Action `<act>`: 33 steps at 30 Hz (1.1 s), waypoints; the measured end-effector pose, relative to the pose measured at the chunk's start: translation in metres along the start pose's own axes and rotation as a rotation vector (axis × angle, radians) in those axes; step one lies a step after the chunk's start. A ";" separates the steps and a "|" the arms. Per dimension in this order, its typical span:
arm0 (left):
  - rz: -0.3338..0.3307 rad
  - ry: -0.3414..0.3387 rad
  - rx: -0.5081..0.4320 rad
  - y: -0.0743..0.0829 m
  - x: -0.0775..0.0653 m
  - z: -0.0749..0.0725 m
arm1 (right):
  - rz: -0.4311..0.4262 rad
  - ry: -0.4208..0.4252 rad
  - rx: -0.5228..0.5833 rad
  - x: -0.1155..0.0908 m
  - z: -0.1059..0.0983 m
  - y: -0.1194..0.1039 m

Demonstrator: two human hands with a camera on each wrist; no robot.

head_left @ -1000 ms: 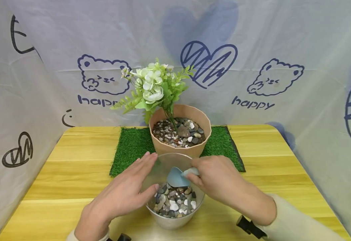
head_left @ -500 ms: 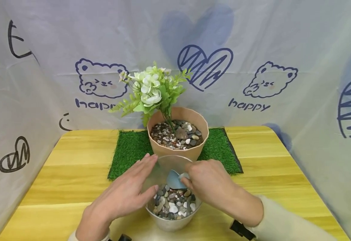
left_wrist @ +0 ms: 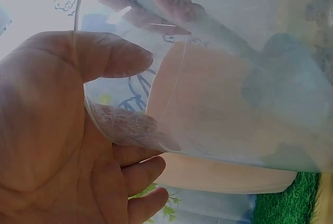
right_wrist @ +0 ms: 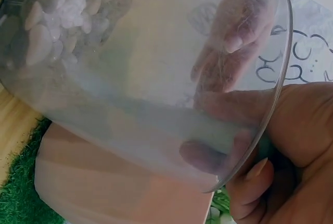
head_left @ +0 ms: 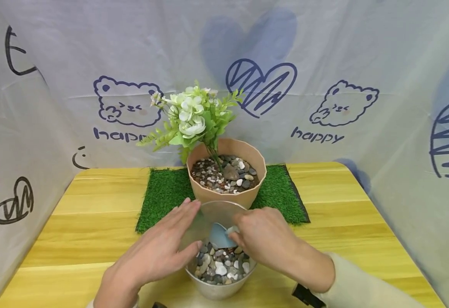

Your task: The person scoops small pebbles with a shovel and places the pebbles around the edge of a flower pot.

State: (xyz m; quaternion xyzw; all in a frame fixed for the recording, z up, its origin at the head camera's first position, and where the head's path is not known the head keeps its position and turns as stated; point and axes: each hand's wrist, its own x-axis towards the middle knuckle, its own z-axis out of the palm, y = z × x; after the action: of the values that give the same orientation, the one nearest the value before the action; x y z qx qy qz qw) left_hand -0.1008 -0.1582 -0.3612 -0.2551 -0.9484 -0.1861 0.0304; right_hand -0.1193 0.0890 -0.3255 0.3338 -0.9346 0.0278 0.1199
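Note:
A clear container (head_left: 217, 292) with pebbles (head_left: 221, 267) in its bottom stands near the front of the table. Inside it is a light blue shovel (head_left: 219, 236), its blade just over the pebbles at the far side. My right hand (head_left: 267, 235) grips the shovel's handle at the container's right rim. My left hand (head_left: 159, 248) rests against the left side of the rim, fingers extended and thumb apart. In the left wrist view, the thumb and fingers of the left hand (left_wrist: 67, 114) lie around the rim. The right wrist view shows the right hand's fingers curled around the handle, partly seen through the container wall.
Right behind the container, a peach flowerpot (head_left: 203, 191) holds soil, pebbles and a white-flowered plant (head_left: 193, 115). It stands on a green turf mat (head_left: 160, 199). The wooden table (head_left: 90, 218) is backed by a printed white cloth (head_left: 178, 38).
My right hand has drawn slightly left with the shovel, whose blade has also shifted a little left in the container. The left hand keeps its place at the rim. The whole view has dipped slightly.

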 end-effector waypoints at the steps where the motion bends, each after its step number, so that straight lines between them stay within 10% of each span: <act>1: -0.001 0.000 -0.002 0.000 0.000 0.000 | 0.005 -0.011 0.006 0.000 0.000 0.000; 18: -0.007 -0.015 0.007 0.000 0.000 -0.002 | 0.116 -0.260 0.234 0.009 -0.008 0.003; 33: 0.005 -0.015 0.007 -0.002 0.000 -0.001 | 0.087 -0.311 0.308 0.008 -0.009 0.007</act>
State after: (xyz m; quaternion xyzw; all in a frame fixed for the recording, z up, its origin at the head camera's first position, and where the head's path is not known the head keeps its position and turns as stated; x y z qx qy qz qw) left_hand -0.1021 -0.1598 -0.3612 -0.2587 -0.9486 -0.1807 0.0247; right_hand -0.1279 0.0910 -0.3148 0.3077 -0.9401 0.1236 -0.0795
